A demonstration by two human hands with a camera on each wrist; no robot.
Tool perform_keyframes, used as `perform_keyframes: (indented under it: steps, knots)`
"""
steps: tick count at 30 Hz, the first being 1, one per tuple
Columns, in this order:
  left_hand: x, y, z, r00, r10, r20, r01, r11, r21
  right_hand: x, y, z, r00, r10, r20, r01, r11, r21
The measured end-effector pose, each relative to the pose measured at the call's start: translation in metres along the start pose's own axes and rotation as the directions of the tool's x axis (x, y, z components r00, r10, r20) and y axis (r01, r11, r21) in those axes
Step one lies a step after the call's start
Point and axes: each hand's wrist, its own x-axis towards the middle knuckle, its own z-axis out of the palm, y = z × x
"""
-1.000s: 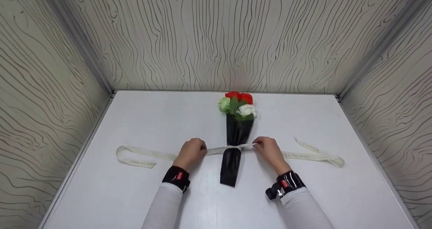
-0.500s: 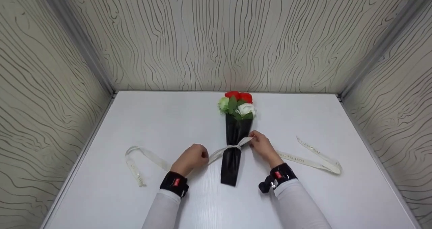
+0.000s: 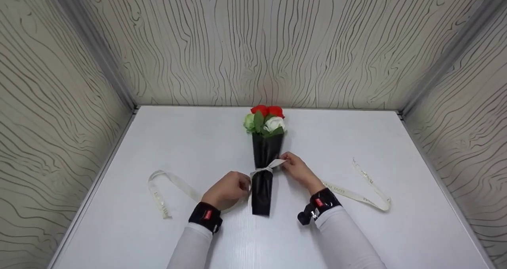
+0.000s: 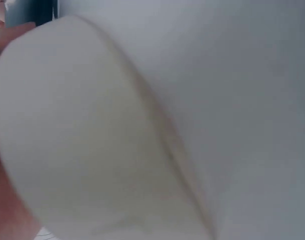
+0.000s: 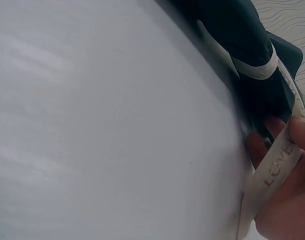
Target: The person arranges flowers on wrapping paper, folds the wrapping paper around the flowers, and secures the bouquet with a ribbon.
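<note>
A bouquet of red, white and pale green flowers in a black wrapper point(image 3: 267, 146) lies on the white table, its blooms toward the back. A cream ribbon point(image 5: 262, 71) is knotted round the wrapper's narrow middle. My right hand point(image 3: 299, 170), at the bouquet's right side, pinches one end of it between thumb and fingers, just above the knot. "LOVE" is printed on the stretch crossing that palm. Left of the wrapper, my left hand point(image 3: 229, 187) holds the other end in curled fingers, its fingertips mostly hidden. Close to the left wrist camera, the slack ribbon point(image 4: 92, 130) bulges large.
The ribbon's left tail point(image 3: 158, 197) lies in a hooked curve on the table point(image 3: 190, 138). Its right tail point(image 3: 368, 201) bends back toward the rear. Wood-grain panels point(image 3: 253, 43) enclose the table at the back and both sides.
The bouquet has shifted left. My right hand has moved left and slightly back, turning its ribbon end up; my left hand has come a little forward and closer to the wrapper. The ribbon has slackened.
</note>
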Motion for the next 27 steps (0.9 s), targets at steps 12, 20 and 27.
perform_keyframes:
  steps: [12,20,27]
  knots:
    - [0.000,-0.002,-0.021,0.993,-0.100,-0.057,0.100,0.995,-0.001,-0.004,0.014,-0.024,0.999,0.027,-0.044,-0.034,0.985,-0.170]
    - [0.008,-0.005,-0.033,0.972,-0.127,-0.199,0.149,0.984,0.097,-0.018,0.012,-0.049,0.994,0.086,-0.062,-0.097,0.971,-0.218]
    - [0.009,-0.001,-0.037,0.960,-0.159,-0.229,0.197,0.968,0.155,-0.033,0.020,-0.054,0.990,0.137,-0.038,-0.142,0.960,-0.242]
